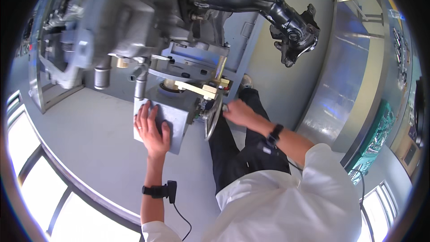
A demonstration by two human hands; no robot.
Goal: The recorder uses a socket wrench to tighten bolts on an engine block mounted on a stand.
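Observation:
My left hand (152, 131) lies flat on a grey metal box-shaped housing (178, 123), its fingers stretched toward the far edge. My right hand (240, 113) is closed round the small crank handle of a metal handwheel (214, 117), seen nearly edge-on. Beyond the housing is a grey round plate (179, 72) on a stand, with a pale yellow bar (195, 88) across its near side. Over the stand hangs a large grey metal casting, an engine or gearbox (130, 22), partly blurred. A metal cylinder (140, 85) reaches down close to my left fingertips.
A black metal arm with a bracket end (293, 36) juts out to the right at the top. Farther right stands a metal-topped bench (342, 67), with a green tool tray (376, 139) beyond it. Windows (49, 188) line the lower left. My legs (233, 143) are beside the handwheel.

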